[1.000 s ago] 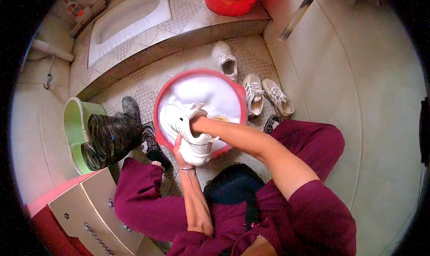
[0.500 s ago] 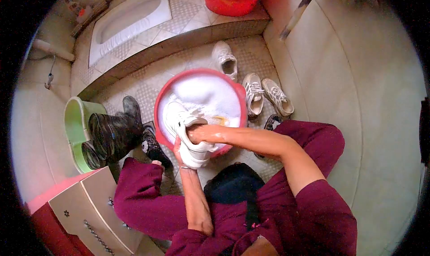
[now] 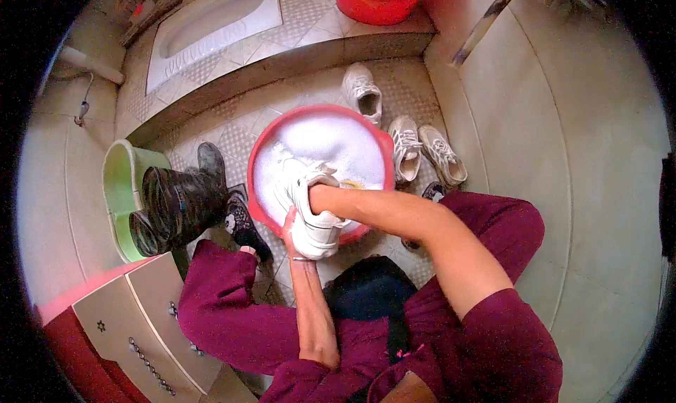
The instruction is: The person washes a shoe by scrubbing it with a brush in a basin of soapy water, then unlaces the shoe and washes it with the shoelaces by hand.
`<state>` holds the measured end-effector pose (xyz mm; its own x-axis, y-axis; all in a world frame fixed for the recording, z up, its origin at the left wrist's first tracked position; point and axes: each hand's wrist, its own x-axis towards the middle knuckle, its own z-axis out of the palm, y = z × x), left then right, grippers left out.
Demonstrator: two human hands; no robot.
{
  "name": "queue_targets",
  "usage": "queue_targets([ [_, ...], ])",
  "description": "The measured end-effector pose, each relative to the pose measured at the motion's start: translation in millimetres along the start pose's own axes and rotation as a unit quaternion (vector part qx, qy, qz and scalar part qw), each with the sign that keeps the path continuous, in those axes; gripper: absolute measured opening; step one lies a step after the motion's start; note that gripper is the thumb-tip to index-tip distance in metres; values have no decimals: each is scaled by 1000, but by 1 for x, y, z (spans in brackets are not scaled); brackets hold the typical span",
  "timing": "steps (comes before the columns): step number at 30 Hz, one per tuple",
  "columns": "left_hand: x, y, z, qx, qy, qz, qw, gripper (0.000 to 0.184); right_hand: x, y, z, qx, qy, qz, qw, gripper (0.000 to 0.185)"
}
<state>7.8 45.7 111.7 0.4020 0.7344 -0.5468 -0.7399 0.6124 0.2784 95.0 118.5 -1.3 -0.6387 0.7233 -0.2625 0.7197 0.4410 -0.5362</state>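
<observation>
A white sneaker (image 3: 317,230) is held tilted over the near side of a red basin (image 3: 259,132) full of white suds (image 3: 317,135). My left hand (image 3: 290,228) grips the shoe from below and the left, its fingers mostly behind the heel. My right hand (image 3: 318,199) reaches through the shoe's opening. Its fingers are hidden inside, so I cannot see whether they hold anything. Beside my right wrist, a small yellow thing (image 3: 351,184) shows in the suds, partly covered.
Several white shoes stand right of the basin, one sneaker (image 3: 362,93) behind the others. Dark boots (image 3: 176,199) lean out of a green tub (image 3: 116,184) on the left. Behind are a raised tiled step (image 3: 282,68), a squat toilet (image 3: 211,26) and a red bucket (image 3: 380,1). Drawers (image 3: 141,325) stand near left.
My right hand has gone deeper into the sneaker, and the shoe has turned slightly in my left hand. The whole view has shifted a little.
</observation>
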Motion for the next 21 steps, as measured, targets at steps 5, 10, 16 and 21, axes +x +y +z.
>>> queue_targets([
  [5,6,3,-8,-31,-3,-38,999,51,-41,-14,-27,10,19,-45,999,28],
  [10,4,0,0,-30,-45,-45,998,46,-47,-6,-34,15,32,-49,998,27],
  [16,6,2,3,-22,-21,-25,999,44,-11,13,0,12,1,5,1000,27],
  [21,6,13,3,2,-17,-11,1000,43,-32,8,-2,18,-13,-5,1000,26],
])
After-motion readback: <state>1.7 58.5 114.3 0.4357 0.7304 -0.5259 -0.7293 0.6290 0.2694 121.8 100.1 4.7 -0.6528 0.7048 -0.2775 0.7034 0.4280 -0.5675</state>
